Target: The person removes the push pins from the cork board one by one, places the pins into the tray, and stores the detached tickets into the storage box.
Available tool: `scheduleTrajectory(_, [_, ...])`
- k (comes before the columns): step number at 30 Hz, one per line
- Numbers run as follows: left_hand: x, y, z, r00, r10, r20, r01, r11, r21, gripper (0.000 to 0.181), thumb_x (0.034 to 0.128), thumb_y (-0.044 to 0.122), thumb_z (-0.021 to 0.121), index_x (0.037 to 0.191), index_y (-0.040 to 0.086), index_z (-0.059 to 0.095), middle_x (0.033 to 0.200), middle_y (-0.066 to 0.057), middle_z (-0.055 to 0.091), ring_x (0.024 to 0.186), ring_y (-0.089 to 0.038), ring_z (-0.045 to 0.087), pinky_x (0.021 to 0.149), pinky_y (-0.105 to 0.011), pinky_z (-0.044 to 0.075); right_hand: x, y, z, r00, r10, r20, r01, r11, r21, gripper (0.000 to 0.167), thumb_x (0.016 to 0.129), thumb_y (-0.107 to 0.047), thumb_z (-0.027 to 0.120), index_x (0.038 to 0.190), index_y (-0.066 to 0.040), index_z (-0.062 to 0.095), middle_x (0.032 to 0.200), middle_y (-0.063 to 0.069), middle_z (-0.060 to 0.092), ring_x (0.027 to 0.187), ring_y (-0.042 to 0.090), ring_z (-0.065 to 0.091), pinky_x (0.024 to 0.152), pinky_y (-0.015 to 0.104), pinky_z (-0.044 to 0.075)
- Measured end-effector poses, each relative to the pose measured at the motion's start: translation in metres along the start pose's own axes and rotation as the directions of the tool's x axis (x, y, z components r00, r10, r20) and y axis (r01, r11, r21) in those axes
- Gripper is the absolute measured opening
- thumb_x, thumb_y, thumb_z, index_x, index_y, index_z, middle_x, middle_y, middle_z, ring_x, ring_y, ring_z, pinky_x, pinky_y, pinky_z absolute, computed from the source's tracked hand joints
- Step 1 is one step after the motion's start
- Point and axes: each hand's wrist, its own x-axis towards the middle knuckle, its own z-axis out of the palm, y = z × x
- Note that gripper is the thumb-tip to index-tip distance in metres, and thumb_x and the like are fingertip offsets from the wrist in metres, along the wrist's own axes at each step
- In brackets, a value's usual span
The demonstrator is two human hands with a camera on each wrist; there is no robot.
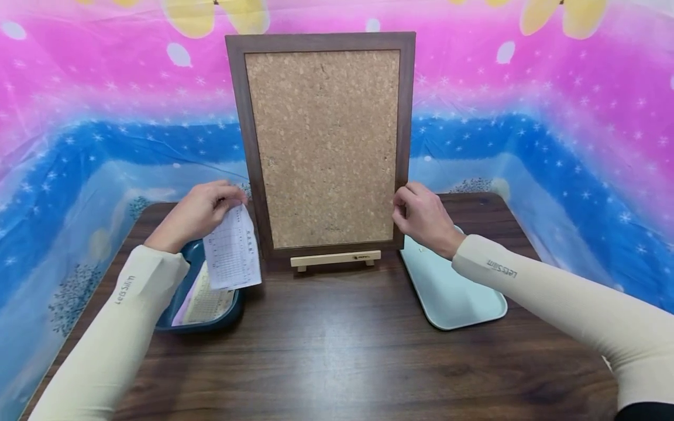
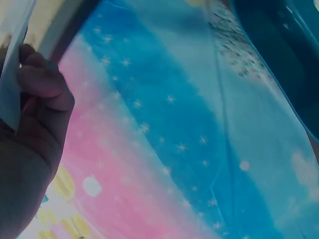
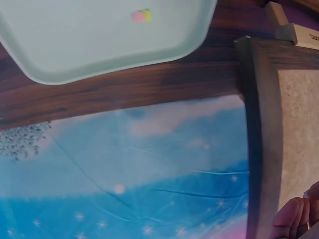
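In the head view my left hand (image 1: pixel 207 210) pinches the top of a printed paper slip (image 1: pixel 231 251), which hangs down in front of the blue bin (image 1: pixel 239 307). The left wrist view shows the same slip (image 2: pixel 16 74) at the fingertips. A cork board (image 1: pixel 326 146) in a dark wooden frame stands upright between the hands. My right hand (image 1: pixel 421 213) is at the frame's lower right edge, fingers curled. In the right wrist view a tiny whitish thing (image 3: pixel 306 193) shows at its fingertips; its kind is unclear.
More paper slips (image 1: pixel 207 298) lie in the blue bin at left. A pale green tray (image 1: pixel 458 304) at right carries small pink and yellow pieces (image 3: pixel 141 16). The board rests on a light wooden stand (image 1: pixel 337 258) on the dark wooden table (image 1: pixel 326 351). A patterned cloth hangs behind.
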Motion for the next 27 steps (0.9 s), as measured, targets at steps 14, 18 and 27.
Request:
scheduleTrajectory(14, [-0.012, -0.022, -0.013, 0.987, -0.028, 0.156, 0.012, 0.995, 0.102, 0.023, 0.0947, -0.002, 0.052, 0.112, 0.0, 0.067, 0.105, -0.015, 0.059, 0.097, -0.032, 0.056, 0.073, -0.044, 0.046, -0.022, 0.013, -0.005, 0.998, 0.054, 0.018, -0.053, 0.998, -0.026, 0.002, 0.085, -0.004, 0.059, 0.086, -0.004, 0.061, 0.085, 0.006, 0.052, 0.075, 0.018, 0.048, 0.064, 0.035, 0.044])
scheduleTrajectory(18, [-0.014, -0.028, -0.016, 0.984, -0.005, 0.178, -0.015, 0.994, 0.112, 0.021, 0.0941, -0.001, 0.053, 0.109, 0.0, 0.069, 0.099, -0.011, 0.061, 0.087, -0.027, 0.057, 0.067, -0.04, 0.045, -0.027, 0.014, -0.005, 0.997, 0.072, 0.022, -0.071, 0.997, -0.033, 0.004, 0.084, -0.003, 0.061, 0.084, -0.007, 0.06, 0.085, 0.005, 0.052, 0.075, 0.017, 0.047, 0.064, 0.034, 0.044])
scheduleTrajectory(27, [-0.019, -0.044, -0.003, 0.968, -0.041, 0.248, 0.012, 0.993, 0.119, 0.022, 0.0933, -0.003, 0.053, 0.109, -0.001, 0.068, 0.108, -0.016, 0.062, 0.099, -0.033, 0.059, 0.078, -0.048, 0.048, -0.043, 0.02, -0.003, 0.992, 0.116, 0.043, -0.115, 0.993, -0.031, 0.004, 0.083, -0.003, 0.061, 0.085, -0.006, 0.06, 0.084, 0.004, 0.053, 0.077, 0.019, 0.051, 0.066, 0.036, 0.046])
